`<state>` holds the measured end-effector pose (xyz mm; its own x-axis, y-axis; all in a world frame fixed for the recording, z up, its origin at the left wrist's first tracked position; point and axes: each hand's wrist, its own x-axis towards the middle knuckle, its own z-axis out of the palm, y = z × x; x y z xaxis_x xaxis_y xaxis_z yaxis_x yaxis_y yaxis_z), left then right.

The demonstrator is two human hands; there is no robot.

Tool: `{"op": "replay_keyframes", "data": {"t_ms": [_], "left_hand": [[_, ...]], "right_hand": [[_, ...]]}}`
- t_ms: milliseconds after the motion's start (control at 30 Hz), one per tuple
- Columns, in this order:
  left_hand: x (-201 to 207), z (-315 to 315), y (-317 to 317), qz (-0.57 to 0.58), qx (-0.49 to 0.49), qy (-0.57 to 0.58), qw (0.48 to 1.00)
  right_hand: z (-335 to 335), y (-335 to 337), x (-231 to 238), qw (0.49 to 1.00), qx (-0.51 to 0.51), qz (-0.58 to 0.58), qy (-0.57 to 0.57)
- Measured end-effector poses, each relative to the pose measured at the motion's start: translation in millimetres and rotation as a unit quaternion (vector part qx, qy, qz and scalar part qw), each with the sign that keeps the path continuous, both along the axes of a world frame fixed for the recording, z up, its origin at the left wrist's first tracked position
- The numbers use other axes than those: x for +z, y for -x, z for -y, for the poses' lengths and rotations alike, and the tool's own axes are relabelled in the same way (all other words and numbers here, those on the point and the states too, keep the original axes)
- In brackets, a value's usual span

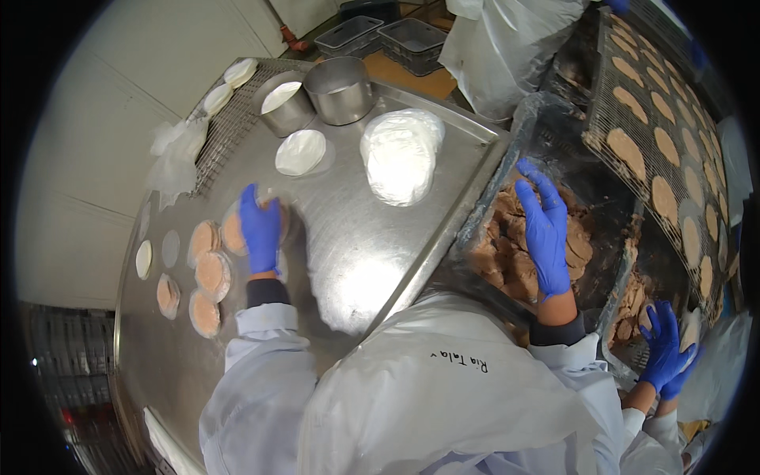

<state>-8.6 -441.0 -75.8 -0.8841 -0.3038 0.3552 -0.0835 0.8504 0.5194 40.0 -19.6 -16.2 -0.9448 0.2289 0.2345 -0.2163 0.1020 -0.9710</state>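
Observation:
My left hand (pixel 261 229), in a blue glove, is over the steel table with its fingers curled down round a pink meat patty (pixel 286 222), blurred and largely hidden beneath it. Just left of that hand, several round patties (pixel 212 271) lie on white paper discs, some overlapping. My right hand (pixel 545 237), also blue-gloved, hangs above a dark tub (pixel 465 212) of brown-pink ground meat (pixel 499 253). Its fingers are stretched out and slightly apart, with nothing between them. Whether the fingertips touch the meat is unclear.
Paper discs (pixel 301 153) and a plastic-wrapped pile (pixel 402 157) lie toward the table's back, near two steel ring-shaped containers (pixel 339 91). A mesh rack of patties (pixel 665 198) slopes along the right. Another person's gloved hands (pixel 667 348) work at lower right; another apron (pixel 507 55) is behind the tub.

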Motion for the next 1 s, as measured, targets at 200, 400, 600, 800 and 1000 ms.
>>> {"op": "replay_keyframes", "data": {"t_ms": [200, 400, 600, 800, 1000], "left_hand": [[-36, -178, 20, -0.049, -0.326, -0.08, 0.941], [-59, -172, 24, -0.044, -0.3, -0.09, 0.949], [52, -58, 4, -0.148, -0.068, 0.052, 0.985], [-45, -11, -34, 0.061, -0.07, 0.135, 0.986], [-34, -16, -20, 0.104, 0.021, 0.189, 0.976]], "right_hand": [[7, -5, 9, 0.999, 0.019, 0.005, -0.04], [-26, -31, 3, 0.998, -0.062, 0.014, 0.017], [-44, -46, 10, 0.992, -0.124, 0.015, 0.004], [-35, -25, -9, 0.995, -0.076, -0.049, 0.034], [-55, -14, 2, 0.981, -0.109, 0.014, 0.163]]}}
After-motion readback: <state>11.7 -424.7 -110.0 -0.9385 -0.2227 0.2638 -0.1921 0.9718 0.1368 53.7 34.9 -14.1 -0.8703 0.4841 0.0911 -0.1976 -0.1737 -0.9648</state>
